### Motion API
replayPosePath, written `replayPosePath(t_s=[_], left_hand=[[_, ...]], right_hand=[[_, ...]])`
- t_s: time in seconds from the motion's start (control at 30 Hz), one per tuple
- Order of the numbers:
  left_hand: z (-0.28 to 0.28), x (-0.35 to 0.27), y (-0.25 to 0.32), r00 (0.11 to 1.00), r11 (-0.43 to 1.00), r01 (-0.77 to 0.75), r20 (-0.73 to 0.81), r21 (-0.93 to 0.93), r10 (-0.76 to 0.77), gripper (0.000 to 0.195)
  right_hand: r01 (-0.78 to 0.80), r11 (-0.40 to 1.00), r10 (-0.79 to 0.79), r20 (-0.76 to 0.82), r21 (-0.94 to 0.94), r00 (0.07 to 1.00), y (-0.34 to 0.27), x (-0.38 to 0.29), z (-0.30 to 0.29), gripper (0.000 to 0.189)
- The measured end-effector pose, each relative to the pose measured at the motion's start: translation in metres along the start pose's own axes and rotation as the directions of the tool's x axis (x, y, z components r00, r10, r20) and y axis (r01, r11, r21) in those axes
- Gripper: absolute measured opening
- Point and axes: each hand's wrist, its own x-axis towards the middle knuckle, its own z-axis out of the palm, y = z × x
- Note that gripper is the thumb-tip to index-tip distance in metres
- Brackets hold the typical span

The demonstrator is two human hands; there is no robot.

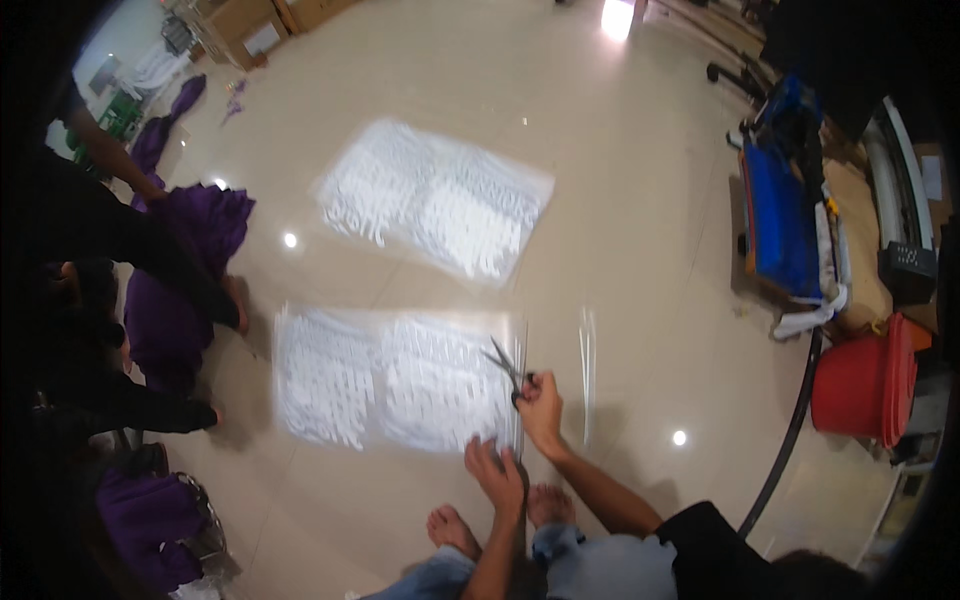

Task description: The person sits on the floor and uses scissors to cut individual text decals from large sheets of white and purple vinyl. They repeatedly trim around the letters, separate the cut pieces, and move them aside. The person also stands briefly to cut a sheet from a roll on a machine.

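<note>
My right hand (541,412) holds a pair of scissors (508,366) with dark handles, blades parted and pointing up-left over a sheet's right side. My left hand (496,472) is at the near right corner of that sheet, fingers spread; whether they touch it is unclear. This near translucent sheet (379,375) lies flat on the floor and bears two blocks of white lettering or patterning. A similar sheet (435,199) lies farther off, turned at an angle. Right of the scissors lies a narrow clear strip (587,375) with white lines along it.
At left, another person (112,240) handles purple cloth (169,307); more purple cloth (150,517) lies nearer. A red bucket (855,390), a black hose (787,442) and a blue panel (780,217) are at right. Cardboard boxes (244,34) stand far left on the tiled floor (637,247).
</note>
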Motion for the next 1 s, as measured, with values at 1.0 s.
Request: replayPosePath(t_s=[1.0], left_hand=[[0.054,0.012,-0.004,0.605,-0.149,0.731,0.733,-0.666,-0.309,0.053]], right_hand=[[-0.382,0.902,0.374,0.08,0.202,0.924,-0.028,-0.001,-0.171,0.037]])
